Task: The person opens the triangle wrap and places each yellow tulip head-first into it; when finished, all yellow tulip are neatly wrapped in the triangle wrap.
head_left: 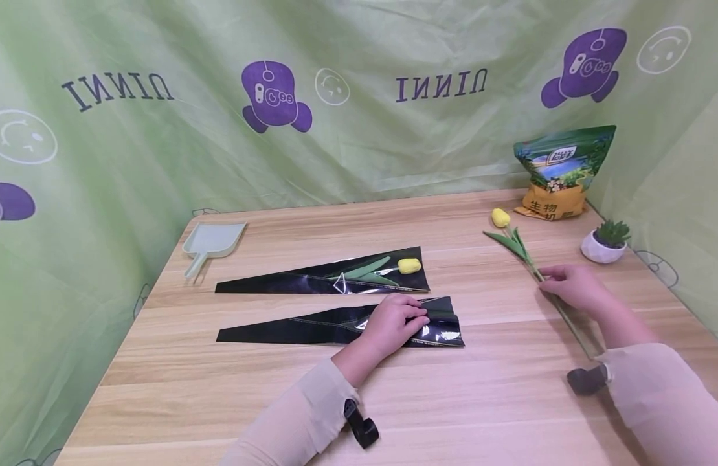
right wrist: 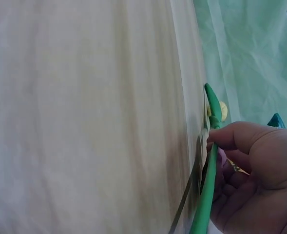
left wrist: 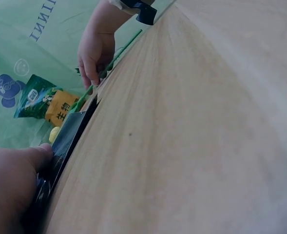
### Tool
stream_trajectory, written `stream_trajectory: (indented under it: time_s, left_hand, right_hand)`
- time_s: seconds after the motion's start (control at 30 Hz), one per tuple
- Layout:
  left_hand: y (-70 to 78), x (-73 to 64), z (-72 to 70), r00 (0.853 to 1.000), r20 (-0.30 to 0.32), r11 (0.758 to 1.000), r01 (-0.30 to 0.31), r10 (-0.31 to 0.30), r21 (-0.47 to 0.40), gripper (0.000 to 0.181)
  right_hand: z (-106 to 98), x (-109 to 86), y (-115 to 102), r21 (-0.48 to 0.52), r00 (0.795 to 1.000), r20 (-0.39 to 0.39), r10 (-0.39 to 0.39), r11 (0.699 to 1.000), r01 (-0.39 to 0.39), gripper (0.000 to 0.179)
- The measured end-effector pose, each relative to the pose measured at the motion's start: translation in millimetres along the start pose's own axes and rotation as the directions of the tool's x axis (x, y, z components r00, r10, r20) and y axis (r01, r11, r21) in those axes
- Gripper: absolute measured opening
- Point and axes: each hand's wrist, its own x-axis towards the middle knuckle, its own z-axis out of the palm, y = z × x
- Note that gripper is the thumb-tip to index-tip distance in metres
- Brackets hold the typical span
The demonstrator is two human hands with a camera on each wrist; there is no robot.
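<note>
My left hand (head_left: 395, 320) lies over the near black flower sleeve (head_left: 312, 328) by its wide end, with fingertips and thumb gripping the film. In the left wrist view the thumb shows along the glossy sleeve (left wrist: 69, 134). To the right, my right hand (head_left: 574, 288) pinches the green stem of a yellow artificial tulip (head_left: 527, 259) between thumb and fingers. The bloom points toward the back, and the stem's lower end runs back under the wrist. Another yellow tulip (head_left: 409, 266) shows through the clear front of the far black sleeve (head_left: 277, 283).
A pale green dustpan (head_left: 212, 239) lies at the table's back left. At the back right stands a green and orange pouch (head_left: 562, 173), with a small succulent in a white pot (head_left: 603, 248) beside it. A printed green curtain (head_left: 359, 149) surrounds the wooden table (head_left: 172, 388).
</note>
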Motion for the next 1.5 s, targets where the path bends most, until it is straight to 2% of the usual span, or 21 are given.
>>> stream_trajectory:
  time_s: [0.17, 0.3, 0.43, 0.67, 0.73, 0.77, 0.8, 0.87, 0.97, 1.1, 1.23, 1.3, 1.4, 1.5]
  left_hand:
    - [0.2, -0.1, -0.3, 1.0, -0.004, 1.0, -0.003, 0.003, 0.012, 0.02]
    - [-0.5, -0.6, 0.1, 1.0, -0.004, 1.0, -0.005, 0.005, 0.019, 0.021]
    - [-1.5, -0.9, 0.7, 1.0, -0.007, 1.0, -0.008, 0.008, 0.007, 0.02]
    - [-3.1, -1.0, 2.0, 1.0, -0.019, 1.0, -0.011, 0.011, -0.004, 0.019]
    - [-3.3, -0.9, 2.2, 1.0, -0.017, 1.0, -0.012, 0.012, -0.002, 0.019]
    - [-3.2, -0.9, 2.1, 1.0, -0.017, 1.0, -0.014, 0.014, 0.003, 0.018]
    - [-3.2, -0.9, 1.9, 1.0, -0.015, 1.0, -0.013, 0.013, 0.002, 0.019]
    - [-3.0, -1.0, 1.7, 1.0, -0.013, 1.0, -0.01, 0.01, 0.013, 0.019]
    - [-2.8, -1.2, 1.3, 1.0, -0.015, 1.0, 0.0, 0.0, 0.013, 0.02]
    - [-2.9, -1.5, 1.7, 0.999, -0.033, 1.0, 0.006, -0.006, 0.006, 0.02]
    - [-3.2, -1.5, 2.6, 0.998, -0.055, 1.0, 0.002, -0.002, 0.01, 0.019]
    - [-3.3, -1.3, 2.5, 0.998, -0.054, 1.0, 0.011, -0.011, -0.001, 0.02]
    - [-3.0, -1.0, 1.8, 0.999, -0.043, 1.0, 0.027, -0.028, -0.009, 0.021]
    - [-2.3, -0.9, 0.9, 0.998, -0.029, 0.999, 0.047, -0.048, -0.018, 0.023]
  right_hand:
    - [4, -2.1, -4, 0.086, 1.0, -0.012, -0.01, 0.996, 0.011, 0.057]
    - [6, -2.7, -6, 0.202, 1.0, -0.006, -0.011, 0.979, 0.012, 0.06]
    - [8, -1.5, -5, 0.332, 1.0, 0.01, -0.021, 0.943, 0.017, 0.061]
    - [13, -1.4, -8, 0.481, 0.998, -0.037, -0.057, 0.874, 0.067, 0.063]
    - [14, -1.9, -10, 0.557, 0.997, -0.041, -0.066, 0.827, 0.078, 0.053]
    - [14, -2.2, -11, 0.605, 0.996, -0.041, -0.075, 0.792, 0.084, 0.046]
    - [14, -2.8, -12, 0.648, 0.995, -0.046, -0.085, 0.756, 0.095, 0.038]
    - [16, -4.2, -14, 0.74, 0.993, -0.06, -0.105, 0.663, 0.115, 0.028]
    - [17, -6.9, -18, 0.842, 0.987, -0.092, -0.132, 0.52, 0.148, 0.03]
    - [19, -11.0, -25, 0.901, 0.983, -0.129, -0.131, 0.398, 0.172, 0.03]
    - [22, -14.2, -32, 0.928, 0.978, -0.174, -0.112, 0.314, 0.201, 0.031]
    - [25, -15.1, -35, 0.932, 0.974, -0.2, -0.102, 0.288, 0.222, 0.031]
    - [31, -16.0, -39, 0.933, 0.972, -0.225, -0.07, 0.272, 0.235, 0.031]
    - [36, -17.5, -43, 0.931, 0.971, -0.24, -0.013, 0.281, 0.234, 0.032]
